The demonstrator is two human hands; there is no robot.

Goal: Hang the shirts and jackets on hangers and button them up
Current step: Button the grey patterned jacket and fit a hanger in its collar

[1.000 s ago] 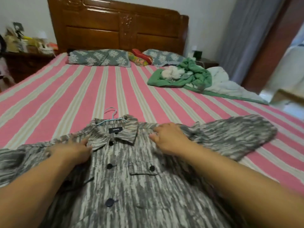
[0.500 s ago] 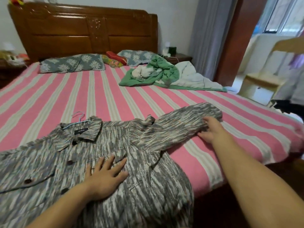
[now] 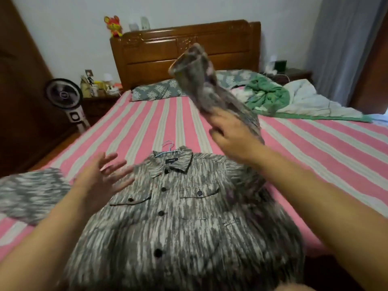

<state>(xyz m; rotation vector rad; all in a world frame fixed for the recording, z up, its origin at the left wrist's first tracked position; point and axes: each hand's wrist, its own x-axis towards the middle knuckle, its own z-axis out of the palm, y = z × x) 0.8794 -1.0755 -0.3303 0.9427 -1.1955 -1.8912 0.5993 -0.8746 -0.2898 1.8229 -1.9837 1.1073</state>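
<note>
The grey patterned shirt [image 3: 178, 223] lies front-up on the striped bed [image 3: 147, 122], already on its blue hanger [image 3: 168, 147] and apparently buttoned down the front, while the right hand [image 3: 228, 133] grips its lifted sleeve [image 3: 201, 85] and the left hand [image 3: 100, 181] hovers spread, so only tidying seems left.

Two bare forearms enter from the lower edge of the head view. No sleeve shows on either arm up to the frame border. The left hand [image 3: 100, 177] is bare: no ring, watch or glove on the parts that show, though motion blur softens its fingers. The right hand [image 3: 231, 136] is likewise bare, with wrist uncovered and blurred. No markings are discernible on either arm.
</note>
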